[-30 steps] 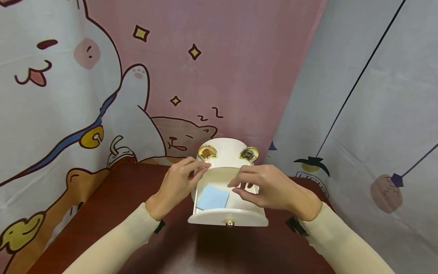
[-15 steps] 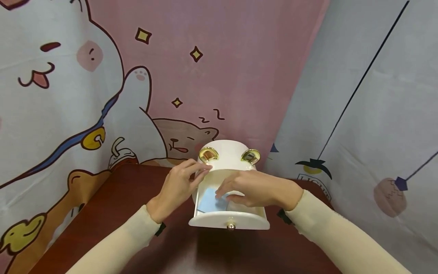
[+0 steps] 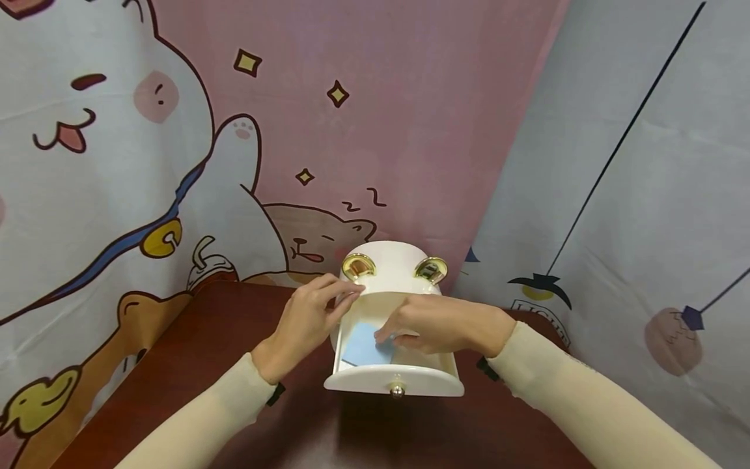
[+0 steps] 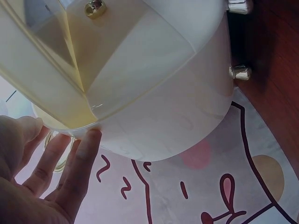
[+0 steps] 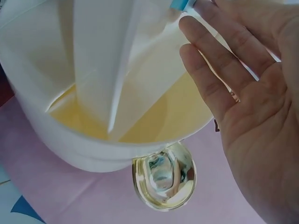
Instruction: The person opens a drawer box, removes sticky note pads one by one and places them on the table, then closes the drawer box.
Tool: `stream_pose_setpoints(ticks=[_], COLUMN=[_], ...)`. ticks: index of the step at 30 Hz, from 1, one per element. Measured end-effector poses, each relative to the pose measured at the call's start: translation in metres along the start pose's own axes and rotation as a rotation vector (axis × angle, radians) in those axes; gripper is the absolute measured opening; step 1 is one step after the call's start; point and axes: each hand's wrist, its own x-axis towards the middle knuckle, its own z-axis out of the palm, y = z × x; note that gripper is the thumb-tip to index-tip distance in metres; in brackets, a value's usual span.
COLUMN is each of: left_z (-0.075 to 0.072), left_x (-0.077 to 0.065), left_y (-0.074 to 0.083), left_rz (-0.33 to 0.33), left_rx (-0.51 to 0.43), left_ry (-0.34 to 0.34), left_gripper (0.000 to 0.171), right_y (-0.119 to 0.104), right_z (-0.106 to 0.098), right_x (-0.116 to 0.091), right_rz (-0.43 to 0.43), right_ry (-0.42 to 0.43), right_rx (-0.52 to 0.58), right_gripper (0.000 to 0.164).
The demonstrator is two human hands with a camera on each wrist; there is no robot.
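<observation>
A white rounded box (image 3: 391, 270) with two gold ear-shaped pieces (image 3: 431, 269) stands on the table. Its drawer (image 3: 375, 380) is pulled out toward me, with a round metal knob (image 3: 398, 390) on the front. A small light-blue paper pad (image 3: 360, 348) lies in the drawer's left part. My left hand (image 3: 305, 319) rests its fingertips on the box's upper left rim. My right hand (image 3: 436, 322) reaches over the drawer, its fingertips touching the pad. The right wrist view shows the fingers mostly straight, with a blue edge (image 5: 179, 4) at the tips.
A dark red-brown table (image 3: 234, 371) carries the box. Behind stands a cloth backdrop (image 3: 422, 130) printed with cartoon animals. Small metallic feet (image 4: 240, 72) show at the box's base in the left wrist view.
My right hand has moved left and down onto the blue pad, from above the drawer's right side. The left hand keeps its place on the box.
</observation>
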Motion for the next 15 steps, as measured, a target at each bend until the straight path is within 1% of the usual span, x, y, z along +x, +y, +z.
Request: stream_pose_setpoints(ticks=[8, 15], left_z=[-0.001, -0.001], left_x=[-0.001, -0.001], left_y=[0.000, 0.000], left_rz=[-0.004, -0.018], left_rx=[-0.005, -0.002], left_ry=[-0.006, -0.015], left_gripper=[0.018, 0.018], right_y=[0.005, 0.011], right_z=[-0.002, -0.004], right_x=[-0.007, -0.012], right_rz=[-0.030, 0.027], right_ry=[0.032, 0.023], right_rx=[-0.010, 0.007], right_gripper=[0.020, 0.014])
